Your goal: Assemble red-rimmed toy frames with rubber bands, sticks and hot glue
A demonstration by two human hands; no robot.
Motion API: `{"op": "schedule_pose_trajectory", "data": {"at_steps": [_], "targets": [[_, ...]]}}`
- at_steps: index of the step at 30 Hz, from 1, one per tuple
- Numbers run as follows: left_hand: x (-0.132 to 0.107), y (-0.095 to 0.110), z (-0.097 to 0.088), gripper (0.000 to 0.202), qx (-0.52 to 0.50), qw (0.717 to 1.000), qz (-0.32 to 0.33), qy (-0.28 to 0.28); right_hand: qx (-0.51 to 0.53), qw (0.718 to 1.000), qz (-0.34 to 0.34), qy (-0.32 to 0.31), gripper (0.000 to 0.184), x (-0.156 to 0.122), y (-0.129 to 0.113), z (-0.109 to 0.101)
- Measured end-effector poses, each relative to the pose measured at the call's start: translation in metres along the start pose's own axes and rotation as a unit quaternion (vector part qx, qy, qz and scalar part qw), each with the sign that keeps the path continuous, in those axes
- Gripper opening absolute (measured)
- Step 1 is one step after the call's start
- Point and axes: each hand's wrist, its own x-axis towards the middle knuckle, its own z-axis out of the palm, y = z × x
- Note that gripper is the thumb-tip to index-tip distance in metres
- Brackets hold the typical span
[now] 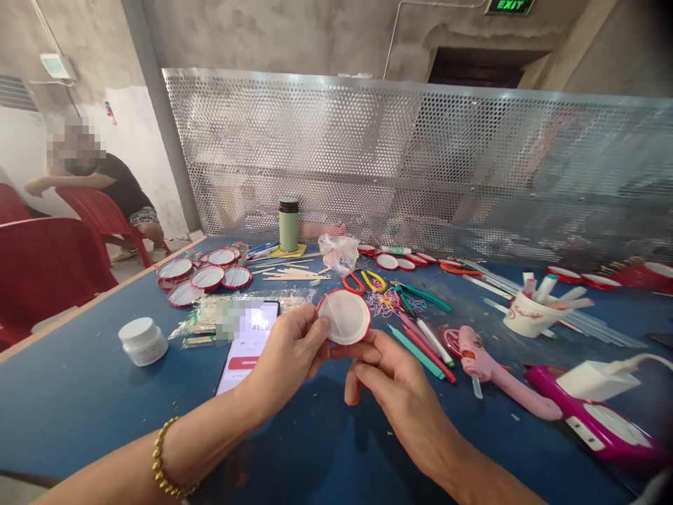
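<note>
A round white disc with a red rim (344, 317) is held up over the middle of the blue table, its pale face turned towards me. My left hand (294, 340) grips its left edge, thumb on the front and fingers behind. Beneath the disc's lower right edge is my right hand (392, 368), its fingers curled and touching the rim from below; some fingertips are hidden behind it. A phone (247, 351) with a lit screen lies beside my left wrist. To the right of the disc rest several markers (420, 344) and a pink glue gun (488, 375).
More red-rimmed discs (207, 278) are piled at the left. A white jar (143, 341), a green bottle (289, 224), pliers (425, 296), a cup of pens (531, 312) and a magenta power strip (604, 421) stand around. Perforated metal panels (368, 161) close the back. A person (113, 179) sits at far left.
</note>
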Motion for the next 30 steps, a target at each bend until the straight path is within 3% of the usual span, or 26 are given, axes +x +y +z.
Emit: {"op": "schedule_pose_trajectory", "data": {"at_steps": [6, 9, 14, 20, 26, 30], "targets": [[-0.001, -0.002, 0.002, 0.022, 0.006, 1.0, 0.01, 0.019, -0.022, 0.999, -0.024, 0.006, 0.023, -0.001, -0.001, 0.001], [-0.001, -0.001, 0.003, 0.02, -0.007, 1.0, 0.007, 0.017, 0.029, 0.999, -0.019, -0.021, 0.027, 0.0, 0.0, -0.001], [-0.001, 0.004, 0.002, 0.035, -0.072, 0.996, -0.051, -0.033, 0.185, 0.978, 0.026, -0.097, 0.036, 0.002, 0.002, -0.007], [-0.001, 0.008, 0.002, 0.041, -0.108, 0.988, -0.06, -0.095, 0.208, 0.972, 0.032, -0.103, 0.028, 0.003, 0.008, -0.012], [-0.001, 0.002, 0.002, 0.035, -0.042, 0.998, -0.037, -0.038, 0.202, 0.973, 0.048, -0.104, 0.031, 0.002, 0.006, -0.007], [0.0, -0.002, 0.001, 0.035, -0.052, 0.998, -0.029, -0.022, 0.208, 0.969, 0.055, -0.124, 0.032, 0.002, 0.004, -0.005]]}}
